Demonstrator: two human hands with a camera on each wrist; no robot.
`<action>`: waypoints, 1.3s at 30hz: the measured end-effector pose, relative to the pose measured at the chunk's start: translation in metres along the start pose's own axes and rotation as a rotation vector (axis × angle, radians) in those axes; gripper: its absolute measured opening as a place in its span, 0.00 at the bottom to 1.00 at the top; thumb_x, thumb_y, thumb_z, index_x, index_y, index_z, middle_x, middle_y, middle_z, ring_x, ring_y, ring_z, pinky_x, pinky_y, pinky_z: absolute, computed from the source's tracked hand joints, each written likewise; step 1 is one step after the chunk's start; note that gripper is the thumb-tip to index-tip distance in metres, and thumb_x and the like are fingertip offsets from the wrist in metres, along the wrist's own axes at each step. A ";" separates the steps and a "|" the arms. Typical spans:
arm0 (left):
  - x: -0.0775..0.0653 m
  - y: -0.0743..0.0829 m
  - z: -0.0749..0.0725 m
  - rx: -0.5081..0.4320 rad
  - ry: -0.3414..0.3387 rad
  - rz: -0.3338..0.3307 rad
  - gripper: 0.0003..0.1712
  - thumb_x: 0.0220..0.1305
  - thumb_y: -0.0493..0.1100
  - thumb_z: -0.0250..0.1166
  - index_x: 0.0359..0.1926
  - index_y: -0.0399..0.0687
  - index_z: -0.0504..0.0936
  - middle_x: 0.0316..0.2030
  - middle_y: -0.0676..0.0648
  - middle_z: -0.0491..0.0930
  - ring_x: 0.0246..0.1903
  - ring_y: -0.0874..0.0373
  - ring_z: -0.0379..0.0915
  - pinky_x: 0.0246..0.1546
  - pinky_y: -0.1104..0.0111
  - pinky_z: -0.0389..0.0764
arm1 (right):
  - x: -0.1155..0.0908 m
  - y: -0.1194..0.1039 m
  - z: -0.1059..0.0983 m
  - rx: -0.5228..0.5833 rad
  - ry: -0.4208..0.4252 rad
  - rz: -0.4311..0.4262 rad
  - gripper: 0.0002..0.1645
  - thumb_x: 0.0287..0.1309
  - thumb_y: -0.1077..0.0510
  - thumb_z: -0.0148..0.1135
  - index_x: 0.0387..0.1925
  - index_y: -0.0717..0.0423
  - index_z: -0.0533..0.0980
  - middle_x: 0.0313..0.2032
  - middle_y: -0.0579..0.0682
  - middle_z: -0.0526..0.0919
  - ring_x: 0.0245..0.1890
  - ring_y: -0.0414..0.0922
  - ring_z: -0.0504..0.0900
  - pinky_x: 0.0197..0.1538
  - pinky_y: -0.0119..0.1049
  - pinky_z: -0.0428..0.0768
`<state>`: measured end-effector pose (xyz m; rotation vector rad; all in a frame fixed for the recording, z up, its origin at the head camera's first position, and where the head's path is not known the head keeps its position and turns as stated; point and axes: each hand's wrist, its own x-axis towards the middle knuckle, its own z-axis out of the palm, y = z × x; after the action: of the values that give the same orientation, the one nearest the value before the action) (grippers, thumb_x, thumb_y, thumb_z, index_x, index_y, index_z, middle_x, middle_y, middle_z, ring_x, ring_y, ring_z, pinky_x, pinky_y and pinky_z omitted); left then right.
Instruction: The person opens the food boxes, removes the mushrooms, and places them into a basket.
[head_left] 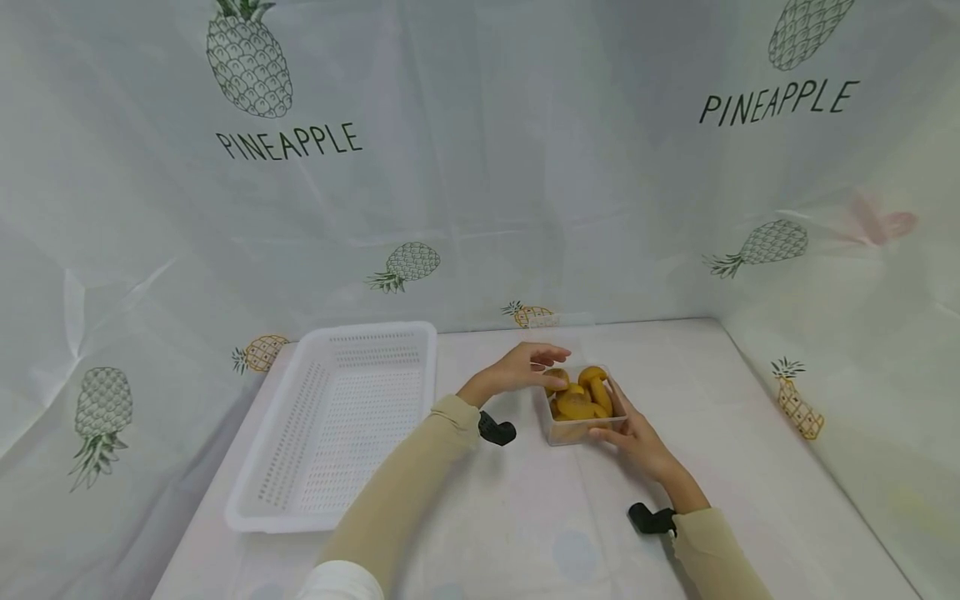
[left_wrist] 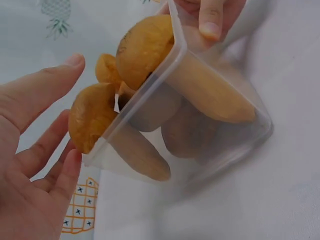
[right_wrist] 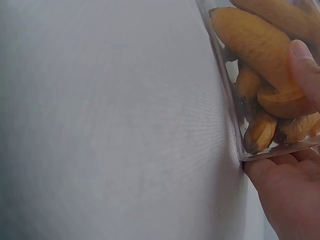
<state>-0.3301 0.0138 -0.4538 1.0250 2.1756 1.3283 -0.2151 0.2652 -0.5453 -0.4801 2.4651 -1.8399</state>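
Note:
A clear plastic box (head_left: pixel 587 432) of yellow-brown mushrooms (head_left: pixel 576 406) stands on the table in the head view. My right hand (head_left: pixel 640 439) grips its right side, thumb against the near wall and fingers along the side wall. In the right wrist view the thumb (right_wrist: pixel 306 65) lies across the wall in front of the mushrooms. My left hand (head_left: pixel 525 367) reaches over the box's left edge. Seen from the left wrist, its fingertips are right at one mushroom cap (left_wrist: pixel 92 117) by the rim, while the thumb (left_wrist: pixel 60 82) stands apart from that cap.
A white perforated plastic basket (head_left: pixel 330 522) sits on the left of the table. Pineapple-printed sheeting (head_left: pixel 480 167) hangs behind and at both sides. Black pieces (head_left: pixel 497 429) are strapped at both wrists. The pale table cover (head_left: pixel 525 533) spreads before the box.

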 end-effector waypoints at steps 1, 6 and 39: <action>0.000 -0.001 0.000 0.004 -0.005 0.002 0.31 0.64 0.40 0.70 0.67 0.42 0.74 0.64 0.43 0.74 0.63 0.49 0.69 0.66 0.57 0.69 | 0.000 0.000 0.000 -0.002 0.000 -0.001 0.58 0.66 0.61 0.65 0.80 0.48 0.35 0.76 0.68 0.42 0.73 0.64 0.50 0.57 0.17 0.66; -0.001 -0.004 0.002 0.027 -0.018 0.000 0.34 0.60 0.36 0.73 0.67 0.39 0.74 0.65 0.40 0.73 0.64 0.52 0.69 0.66 0.67 0.68 | 0.001 0.000 0.000 -0.015 0.003 0.007 0.58 0.66 0.60 0.65 0.80 0.49 0.35 0.76 0.67 0.42 0.73 0.64 0.51 0.57 0.17 0.66; -0.005 0.006 0.002 0.125 -0.013 0.060 0.26 0.63 0.35 0.70 0.62 0.39 0.78 0.60 0.43 0.78 0.57 0.58 0.74 0.59 0.74 0.72 | 0.000 0.000 0.000 -0.025 -0.006 0.005 0.57 0.67 0.60 0.64 0.80 0.48 0.35 0.76 0.68 0.42 0.73 0.64 0.50 0.56 0.17 0.68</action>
<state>-0.3229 0.0132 -0.4497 1.1510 2.2587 1.2204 -0.2153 0.2649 -0.5455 -0.4795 2.4858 -1.8058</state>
